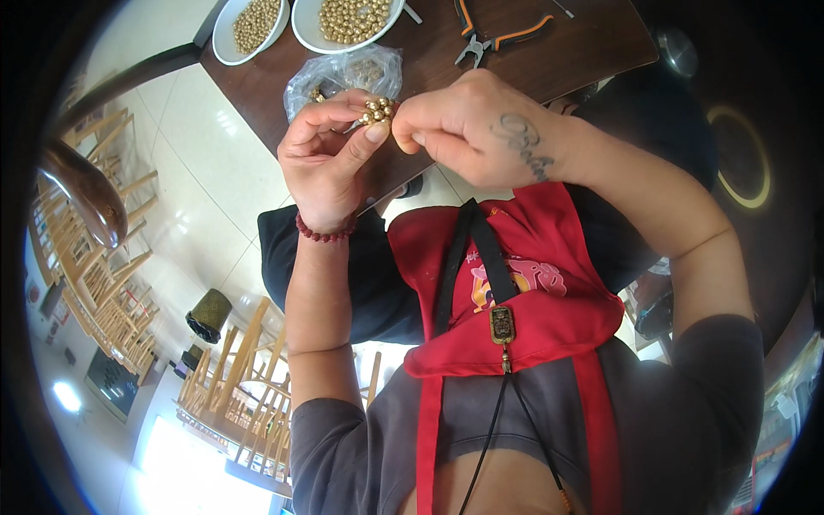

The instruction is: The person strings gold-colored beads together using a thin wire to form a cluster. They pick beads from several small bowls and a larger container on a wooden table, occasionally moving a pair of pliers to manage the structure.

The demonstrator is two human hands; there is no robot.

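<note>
A small cluster of shiny gold beads [377, 111] is pinched between the thumb and fingers of my left hand [330, 150], above the near edge of the table. Close against its right side is my right hand [468, 129], with the fingers curled in and the thumb pressed to them. What those fingers grip, if anything, is too small or hidden to make out. Just beyond my left hand lies a clear plastic bag [378, 64], with a few gold pieces [318, 94] showing by it.
Two white bowls of gold beads, a smaller one [225, 47] and a larger one [297, 30], stand at the far left of the dark wooden table [592, 51]. Orange-and-black pliers [475, 50] lie farther right. Wooden chairs [232, 378] and a woven bin [209, 314] are on the left.
</note>
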